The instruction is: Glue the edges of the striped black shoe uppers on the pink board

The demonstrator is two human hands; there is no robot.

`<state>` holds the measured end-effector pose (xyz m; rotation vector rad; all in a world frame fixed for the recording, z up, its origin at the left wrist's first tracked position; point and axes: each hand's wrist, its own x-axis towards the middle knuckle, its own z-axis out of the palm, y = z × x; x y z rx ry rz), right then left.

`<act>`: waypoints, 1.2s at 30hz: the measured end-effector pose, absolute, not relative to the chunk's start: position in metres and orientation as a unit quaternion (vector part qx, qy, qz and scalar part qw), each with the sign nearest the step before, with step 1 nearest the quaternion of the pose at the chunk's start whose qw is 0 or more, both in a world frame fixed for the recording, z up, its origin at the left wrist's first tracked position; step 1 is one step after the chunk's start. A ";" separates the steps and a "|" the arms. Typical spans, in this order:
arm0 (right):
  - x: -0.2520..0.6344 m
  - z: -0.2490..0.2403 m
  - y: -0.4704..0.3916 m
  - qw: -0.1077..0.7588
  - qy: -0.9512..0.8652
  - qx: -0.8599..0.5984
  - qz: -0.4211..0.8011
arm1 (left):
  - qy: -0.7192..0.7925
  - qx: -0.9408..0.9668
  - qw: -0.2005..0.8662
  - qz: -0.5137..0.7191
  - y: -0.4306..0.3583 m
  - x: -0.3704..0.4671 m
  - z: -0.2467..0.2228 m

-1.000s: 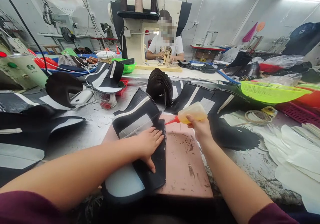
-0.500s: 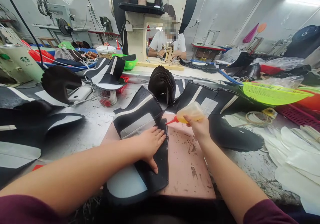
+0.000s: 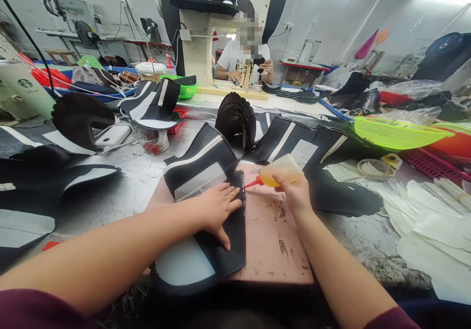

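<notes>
Head view: on the pink board [image 3: 272, 255], the left hand [image 3: 217, 209], fingers spread, presses a black piece [image 3: 233, 236]. Above the board, the right hand [image 3: 297, 192] grips a bottle [image 3: 281, 170], nozzle [image 3: 253, 183] at the piece's edge, apparently applying liquid; that calls for a steady tip.

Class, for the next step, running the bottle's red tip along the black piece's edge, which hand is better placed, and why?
Right, probably: the right hand grips the bottle, its red tip at that edge. The left hand is spread on the black piece.
</notes>
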<state>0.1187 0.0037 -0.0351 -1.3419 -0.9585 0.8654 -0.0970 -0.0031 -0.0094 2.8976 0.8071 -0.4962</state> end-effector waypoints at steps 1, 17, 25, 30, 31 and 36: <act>0.119 -0.035 0.002 0.601 -0.409 -0.579 0.367 | 0.263 0.950 0.042 -0.162 -0.003 -0.097 -0.010; 0.120 -0.040 -0.047 0.560 -0.359 -0.586 0.462 | 0.260 0.950 0.040 -0.169 -0.001 -0.093 -0.012; 0.123 -0.047 -0.072 0.568 -0.376 -0.558 0.473 | 0.263 0.948 0.036 -0.174 -0.002 -0.091 -0.012; 0.124 -0.052 -0.084 0.591 -0.349 -0.539 0.488 | 0.265 0.948 0.041 -0.172 -0.001 -0.090 -0.013; 0.125 -0.052 -0.086 0.601 -0.345 -0.538 0.479 | 0.266 0.947 0.042 -0.175 -0.001 -0.090 -0.013; 0.131 -0.059 -0.098 0.566 -0.381 -0.548 0.484 | 0.264 0.945 0.038 -0.188 -0.002 -0.088 -0.012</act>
